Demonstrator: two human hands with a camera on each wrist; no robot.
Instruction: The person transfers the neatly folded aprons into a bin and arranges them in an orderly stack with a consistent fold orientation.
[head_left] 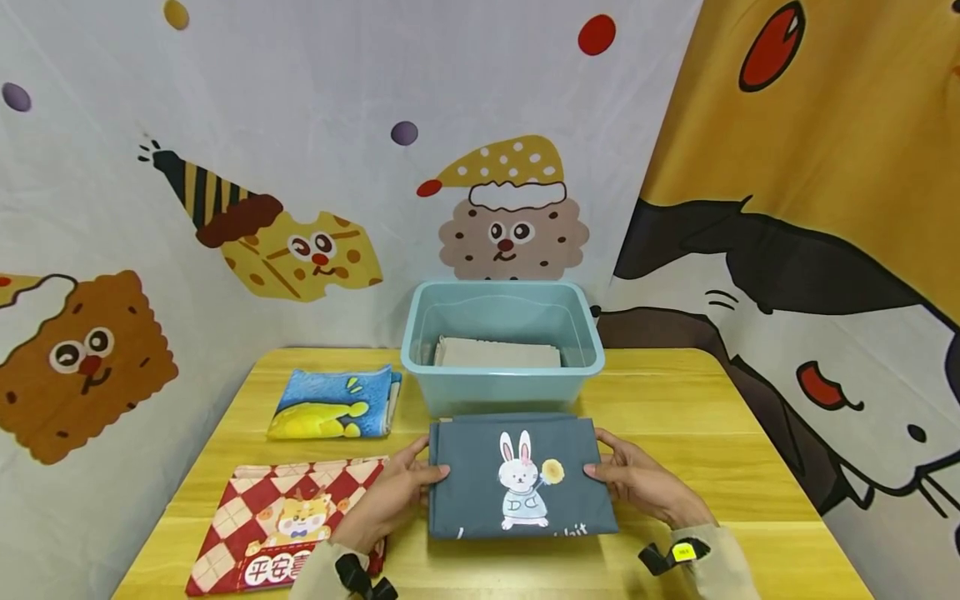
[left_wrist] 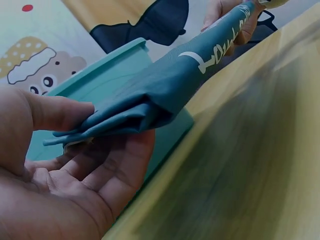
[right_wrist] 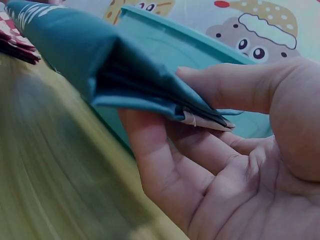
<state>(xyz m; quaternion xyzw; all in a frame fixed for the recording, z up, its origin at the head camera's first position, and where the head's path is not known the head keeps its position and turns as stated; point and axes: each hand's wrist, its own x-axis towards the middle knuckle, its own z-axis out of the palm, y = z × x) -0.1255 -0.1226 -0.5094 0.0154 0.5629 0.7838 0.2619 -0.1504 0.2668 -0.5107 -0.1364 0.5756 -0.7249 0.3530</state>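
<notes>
A dark grey-blue folded cloth (head_left: 471,483) printed with a white rabbit is held up over the table's front half, close before the bin. My left hand (head_left: 397,487) pinches its left edge, thumb on top and fingers underneath. At the opposite edge my right hand (head_left: 648,479) grips it the same way. Layered folds of the cloth (right_wrist: 135,75) show at its end in the right wrist view, with a pale strip along one layer. Behind it stands a light blue plastic bin (head_left: 498,390) with a beige folded cloth (head_left: 498,353) inside.
On the left of the wooden table (head_left: 690,400) lie a blue and yellow folded cloth (head_left: 330,404) and a red checked folded cloth (head_left: 240,500), the latter partly behind my left forearm. A cartoon-printed curtain (head_left: 300,100) hangs behind the table.
</notes>
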